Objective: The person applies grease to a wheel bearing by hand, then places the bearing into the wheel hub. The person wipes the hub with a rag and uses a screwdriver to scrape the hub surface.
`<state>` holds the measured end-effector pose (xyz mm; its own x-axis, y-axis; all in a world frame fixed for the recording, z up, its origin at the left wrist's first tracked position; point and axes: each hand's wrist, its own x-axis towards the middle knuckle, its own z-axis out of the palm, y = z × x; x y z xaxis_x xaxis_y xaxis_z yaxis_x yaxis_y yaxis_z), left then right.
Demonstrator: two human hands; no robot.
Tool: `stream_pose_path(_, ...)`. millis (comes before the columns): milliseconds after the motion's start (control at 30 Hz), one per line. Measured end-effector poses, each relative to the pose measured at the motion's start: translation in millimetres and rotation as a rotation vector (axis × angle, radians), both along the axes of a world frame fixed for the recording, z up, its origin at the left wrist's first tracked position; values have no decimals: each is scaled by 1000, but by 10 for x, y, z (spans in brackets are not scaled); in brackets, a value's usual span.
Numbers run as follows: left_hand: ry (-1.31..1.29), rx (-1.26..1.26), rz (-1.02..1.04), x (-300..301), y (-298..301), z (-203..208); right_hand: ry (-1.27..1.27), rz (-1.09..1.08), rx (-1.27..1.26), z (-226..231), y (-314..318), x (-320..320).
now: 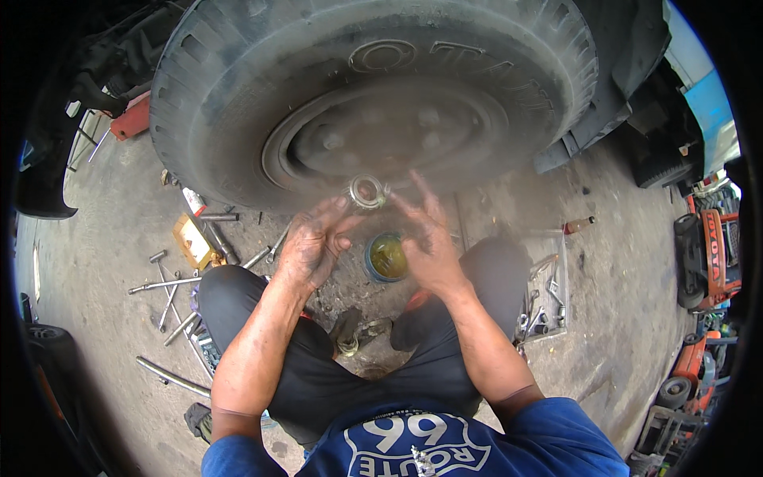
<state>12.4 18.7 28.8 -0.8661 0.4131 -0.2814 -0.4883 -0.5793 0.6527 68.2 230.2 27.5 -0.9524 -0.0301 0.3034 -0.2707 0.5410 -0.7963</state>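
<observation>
A round metal bearing [367, 191] with a hollow centre is up in front of the wheel, between my two hands. My left hand [312, 246] grips its left side with thumb and fingertips; dark grease smears the skin. At the bearing's right edge are the fingers of my right hand [429, 246], partly blurred, one of them stretched up toward the wheel. Below them a round blue tub [369, 266] of yellow-green grease stands on the ground between my knees. The large tyre [214, 119] with its blurred wheel hub [381, 139] stands just beyond my hands.
Left of my knee lie a cross wrench [168, 285], metal bars and a yellow-edged box [193, 241]. A tray of spanners [548, 306] sits by my right knee, with a brown bottle [579, 226] farther off. Orange forklifts [707, 262] stand at the far right.
</observation>
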Motion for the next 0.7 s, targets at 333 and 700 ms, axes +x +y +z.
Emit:
stream_pose_path(333,38,-89,8,58,44,14,-8,26,102,-24,-26,40)
stream_pose_path(700,26,-100,61,48,53,-43,-125,147,-379,-73,-166,50)
